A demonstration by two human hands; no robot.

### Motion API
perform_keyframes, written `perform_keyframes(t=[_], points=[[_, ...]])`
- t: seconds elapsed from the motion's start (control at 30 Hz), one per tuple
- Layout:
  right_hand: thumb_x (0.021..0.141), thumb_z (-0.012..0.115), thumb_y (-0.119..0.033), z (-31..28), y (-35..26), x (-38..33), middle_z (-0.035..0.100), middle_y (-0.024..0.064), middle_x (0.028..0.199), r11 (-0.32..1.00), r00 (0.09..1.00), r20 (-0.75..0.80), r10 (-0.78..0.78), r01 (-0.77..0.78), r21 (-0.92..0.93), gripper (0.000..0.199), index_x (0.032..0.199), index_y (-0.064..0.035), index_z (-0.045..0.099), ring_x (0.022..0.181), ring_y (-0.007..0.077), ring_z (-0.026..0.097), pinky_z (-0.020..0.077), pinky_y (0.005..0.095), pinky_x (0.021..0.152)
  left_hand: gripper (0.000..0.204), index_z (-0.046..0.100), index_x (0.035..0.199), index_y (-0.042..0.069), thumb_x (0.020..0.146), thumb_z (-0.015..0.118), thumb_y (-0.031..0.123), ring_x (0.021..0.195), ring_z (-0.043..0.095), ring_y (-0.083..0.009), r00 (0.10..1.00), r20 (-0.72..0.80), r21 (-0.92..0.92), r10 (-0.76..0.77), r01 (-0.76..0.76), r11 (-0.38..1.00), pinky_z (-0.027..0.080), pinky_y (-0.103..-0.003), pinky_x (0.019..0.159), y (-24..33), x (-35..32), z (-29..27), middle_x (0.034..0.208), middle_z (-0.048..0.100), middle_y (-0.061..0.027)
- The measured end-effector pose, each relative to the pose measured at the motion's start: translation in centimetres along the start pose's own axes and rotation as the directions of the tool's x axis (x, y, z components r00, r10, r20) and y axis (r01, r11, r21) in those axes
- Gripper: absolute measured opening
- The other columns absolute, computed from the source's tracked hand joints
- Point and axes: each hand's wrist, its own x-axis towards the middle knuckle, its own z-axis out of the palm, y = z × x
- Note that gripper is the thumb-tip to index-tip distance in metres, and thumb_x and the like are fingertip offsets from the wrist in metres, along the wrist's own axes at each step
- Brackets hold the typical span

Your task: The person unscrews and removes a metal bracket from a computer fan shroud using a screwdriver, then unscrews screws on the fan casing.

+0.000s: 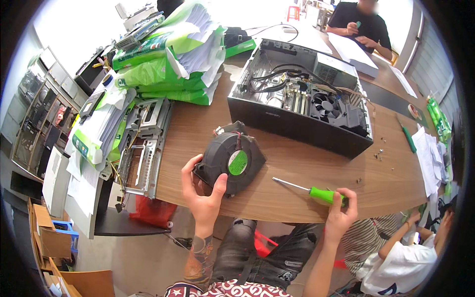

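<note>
A black blower fan (216, 161) with a round green label stands near the front edge of the wooden table, tilted toward me. My left hand (204, 190) grips its lower left side, thumb on the face and fingers at the rim. In my right hand (341, 210) is a screwdriver (322, 194) with a green handle, its metal shaft pointing left toward the fan. Beyond both hands lies an opened black computer case (297, 126), with cables, memory sticks and a cooling fan (326, 104) visible inside.
Green-wrapped paper stacks (163, 74) rise at the left, beside a metal bracket frame (148, 158). Several loose screws (379, 154) lie right of the case, and another green-handled screwdriver (408, 138) lies farther right. One person (361, 27) sits across the table; another (401, 262) is close at my right.
</note>
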Motion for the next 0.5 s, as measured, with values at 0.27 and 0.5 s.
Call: perform_keyframes(t=[0.27, 0.5], points=[[0.065, 0.089, -0.018, 0.8, -3.5, -0.2, 0.057, 0.0081, 0.078, 0.916, 0.944, 0.273, -0.184, 0.265, -0.301, 0.036, 0.089, -0.0008, 0.068, 0.070, 0.0215, 0.055, 0.0457, 0.0332, 0.065, 0.066, 0.038, 0.140, 0.004, 0.084, 0.074, 0.014, 0.108, 0.054, -0.0171, 0.999, 0.038, -0.006, 0.006, -0.006, 1.000, 0.041, -0.029, 0.096, -0.6, 0.1, -0.3, 0.118, 0.055, -0.0096], [0.060, 0.089, -0.011, 0.1, -4.9, -4.3, 0.063, 0.0106, 0.079, 0.932, 0.904, 0.391, -0.173, 0.278, -0.231, 0.032, 0.083, -0.0013, 0.070, 0.068, 0.0226, 0.062, 0.0487, 0.0335, 0.060, 0.067, 0.039, 0.139, 0.004, 0.084, 0.074, 0.014, 0.108, 0.055, -0.0177, 1.000, -0.005, -0.015, -0.004, 0.004, 1.000, 0.040, -0.029, 0.097, 0.0, -0.2, 0.0, 0.118, 0.056, -0.0100]])
